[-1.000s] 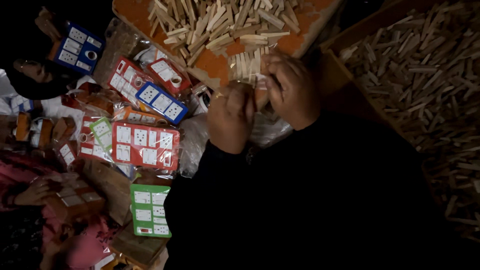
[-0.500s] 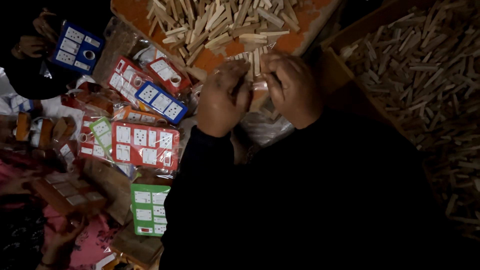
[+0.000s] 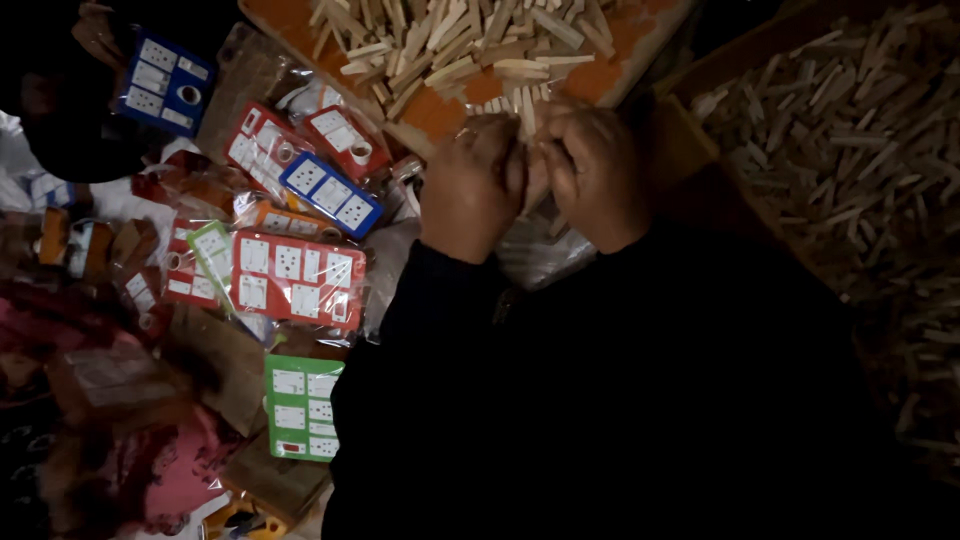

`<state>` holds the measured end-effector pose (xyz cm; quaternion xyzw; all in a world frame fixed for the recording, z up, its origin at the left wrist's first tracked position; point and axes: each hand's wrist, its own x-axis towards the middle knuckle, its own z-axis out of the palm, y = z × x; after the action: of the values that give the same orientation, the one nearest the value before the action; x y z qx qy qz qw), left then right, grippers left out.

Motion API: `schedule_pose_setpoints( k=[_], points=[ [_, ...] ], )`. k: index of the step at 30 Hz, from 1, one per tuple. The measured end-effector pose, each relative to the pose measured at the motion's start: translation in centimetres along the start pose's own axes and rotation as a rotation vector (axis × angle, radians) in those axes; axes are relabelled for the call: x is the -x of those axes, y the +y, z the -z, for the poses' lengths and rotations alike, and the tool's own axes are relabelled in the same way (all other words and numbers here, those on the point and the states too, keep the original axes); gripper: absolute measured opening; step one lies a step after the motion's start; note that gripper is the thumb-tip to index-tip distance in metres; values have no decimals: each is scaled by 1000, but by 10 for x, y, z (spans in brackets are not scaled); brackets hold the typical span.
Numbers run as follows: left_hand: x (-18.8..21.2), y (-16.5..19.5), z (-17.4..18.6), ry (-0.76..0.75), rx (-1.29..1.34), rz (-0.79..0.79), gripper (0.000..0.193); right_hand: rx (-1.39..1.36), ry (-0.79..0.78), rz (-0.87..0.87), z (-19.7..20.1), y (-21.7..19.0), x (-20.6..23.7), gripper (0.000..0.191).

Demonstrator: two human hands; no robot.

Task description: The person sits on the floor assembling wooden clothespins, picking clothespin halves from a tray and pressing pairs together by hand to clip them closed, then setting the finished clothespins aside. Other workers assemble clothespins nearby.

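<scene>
My left hand (image 3: 470, 185) and my right hand (image 3: 595, 175) are pressed together in front of me, fingers curled around a small bundle of pale wooden sticks (image 3: 522, 108) whose tips poke out above the knuckles. A ring shows on the left hand. Just beyond the hands lies an orange board (image 3: 440, 112) heaped with loose wooden sticks (image 3: 450, 40). My dark sleeves fill the lower middle of the view.
A wooden crate full of sticks (image 3: 850, 130) stands at the right. On the left lie packaged cards in red (image 3: 290, 278), blue (image 3: 330, 195) and green (image 3: 300, 405), with clear plastic bags (image 3: 540, 255) under my hands. Another person's dark shape is at far left.
My hands have moved closer together and tightened around the stick bundle. The view has shifted slightly; a blurred hand at the lower left has moved out of sight.
</scene>
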<state>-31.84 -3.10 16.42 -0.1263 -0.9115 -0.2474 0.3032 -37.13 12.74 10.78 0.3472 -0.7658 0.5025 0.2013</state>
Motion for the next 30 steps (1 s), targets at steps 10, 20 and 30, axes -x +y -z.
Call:
schedule_pose_setpoints(
  k=[10,20,30],
  points=[
    [-21,-55,26,7,-211,-47,18,-4,-2,2,1,4,2,10],
    [-39,-98,-10,-111,-376,-59,10,50,-34,7,3,5,3,9],
    [26,-13,56,150,130,240,11,54,-3,42,0,8,5,14]
  ],
)
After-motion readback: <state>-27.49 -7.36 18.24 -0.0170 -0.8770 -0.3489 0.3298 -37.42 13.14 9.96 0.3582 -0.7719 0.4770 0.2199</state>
